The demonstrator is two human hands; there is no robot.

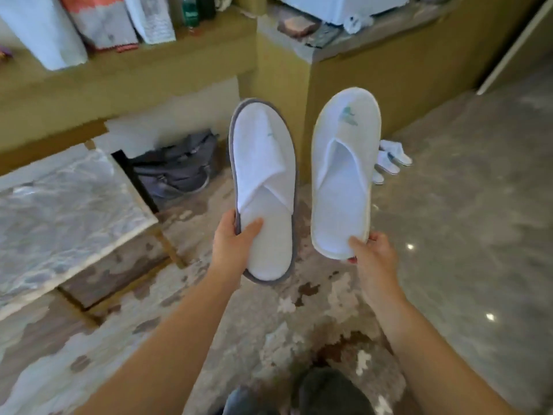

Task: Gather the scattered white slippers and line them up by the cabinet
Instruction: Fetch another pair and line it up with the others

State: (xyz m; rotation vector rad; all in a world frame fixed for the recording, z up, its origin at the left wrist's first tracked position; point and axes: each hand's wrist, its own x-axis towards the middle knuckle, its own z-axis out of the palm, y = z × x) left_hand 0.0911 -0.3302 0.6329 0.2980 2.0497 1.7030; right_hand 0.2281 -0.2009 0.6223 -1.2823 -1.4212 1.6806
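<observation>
My left hand (232,244) grips the heel of a white slipper with a grey edge (263,163), held up flat with its toe pointing away. My right hand (372,253) holds the heel of a second white slipper with a cream edge and a green logo (344,163), raised beside the first. On the floor behind it, at the foot of the olive cabinet (389,85), lie several more white slippers (392,160), partly hidden by the raised one.
A marble-topped low table (59,211) stands at the left. A dark bag (176,166) sits in the recess under the shelf. Patterned rug (269,324) lies underfoot, with polished grey floor (478,205) to the right. Bags and bottles crowd the shelf above.
</observation>
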